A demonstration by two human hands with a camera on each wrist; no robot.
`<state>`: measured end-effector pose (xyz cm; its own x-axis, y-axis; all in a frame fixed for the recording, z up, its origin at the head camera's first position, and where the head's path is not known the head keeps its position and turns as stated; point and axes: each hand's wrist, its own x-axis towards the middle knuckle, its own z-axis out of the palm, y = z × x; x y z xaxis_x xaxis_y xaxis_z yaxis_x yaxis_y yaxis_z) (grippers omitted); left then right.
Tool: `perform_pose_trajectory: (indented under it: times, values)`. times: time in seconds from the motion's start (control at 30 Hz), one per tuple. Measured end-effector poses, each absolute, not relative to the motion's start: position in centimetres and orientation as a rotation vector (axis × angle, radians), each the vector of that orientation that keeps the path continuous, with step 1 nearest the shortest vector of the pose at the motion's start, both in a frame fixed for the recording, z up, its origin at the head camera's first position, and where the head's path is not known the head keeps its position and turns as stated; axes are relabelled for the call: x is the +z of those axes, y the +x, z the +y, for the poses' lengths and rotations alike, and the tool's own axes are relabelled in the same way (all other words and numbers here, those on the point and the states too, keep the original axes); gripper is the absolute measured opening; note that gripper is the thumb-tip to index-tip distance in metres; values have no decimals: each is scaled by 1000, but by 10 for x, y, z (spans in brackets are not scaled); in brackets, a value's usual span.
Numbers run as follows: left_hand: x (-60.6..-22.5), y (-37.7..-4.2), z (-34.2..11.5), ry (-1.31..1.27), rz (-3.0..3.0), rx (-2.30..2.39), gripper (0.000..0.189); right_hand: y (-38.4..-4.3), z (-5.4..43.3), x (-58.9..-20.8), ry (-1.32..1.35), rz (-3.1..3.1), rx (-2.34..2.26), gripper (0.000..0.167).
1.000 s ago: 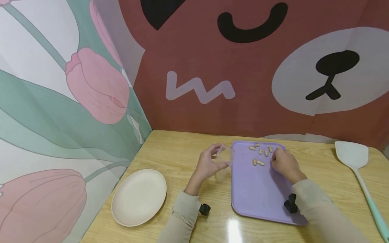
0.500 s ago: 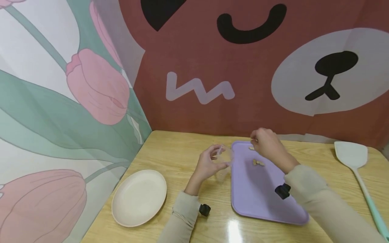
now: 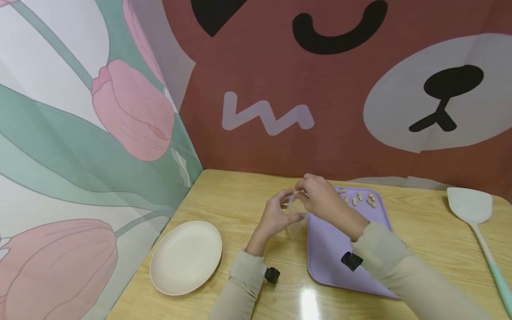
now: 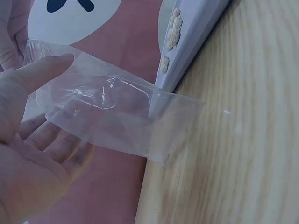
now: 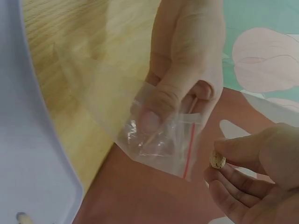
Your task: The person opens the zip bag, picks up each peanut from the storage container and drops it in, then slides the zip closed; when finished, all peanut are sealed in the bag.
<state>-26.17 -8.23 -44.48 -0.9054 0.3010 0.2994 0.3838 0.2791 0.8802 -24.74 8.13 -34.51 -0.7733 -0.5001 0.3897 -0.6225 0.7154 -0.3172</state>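
Observation:
My left hand (image 3: pixel 275 215) holds a clear plastic zip bag (image 4: pixel 126 102) by its upper part, thumb on one side and fingers on the other. The bag hangs over the wood just left of the tray, and a red zip line (image 5: pixel 189 151) runs along its mouth. Between thumb and forefinger my right hand (image 3: pixel 322 195) pinches a peanut (image 5: pixel 217 159), close by that mouth and outside it. Several more unshelled peanuts (image 3: pixel 360 196) lie at the far end of the purple tray (image 3: pixel 332 262), partly hidden behind the right hand.
A cream plate (image 3: pixel 186 258) sits on the wooden table (image 3: pixel 248 186) at the left. Off to the right lies a spatula (image 3: pixel 470 204) with a white head and mint handle. Printed cloth walls stand behind and left of the table.
From the far right part of the tray, my right hand has risen and swung left to the bag's mouth with a peanut in its fingertips. The left hand keeps the bag nearly still.

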Motion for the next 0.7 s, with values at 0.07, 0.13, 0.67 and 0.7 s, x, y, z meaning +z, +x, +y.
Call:
perform_pose_trajectory:
  times: [0.07,0.13,0.67,0.7]
  values:
    - [-445,-262,-83,-654,-2460,-1722,70,-248,80,-347,877,-2657,631,12]
    - [-445,-263,-83,-652,-2466,-1721,70,-248,79,-348,868,-2671,630,13]
    - [-445,-263,-84,-691,-2442,-1734,63,-248,81,-356,871,-2718,608,18]
    - [-445,-263,-84,-685,-2444,-1735,63,-248,81,-356,870,-2714,607,17]
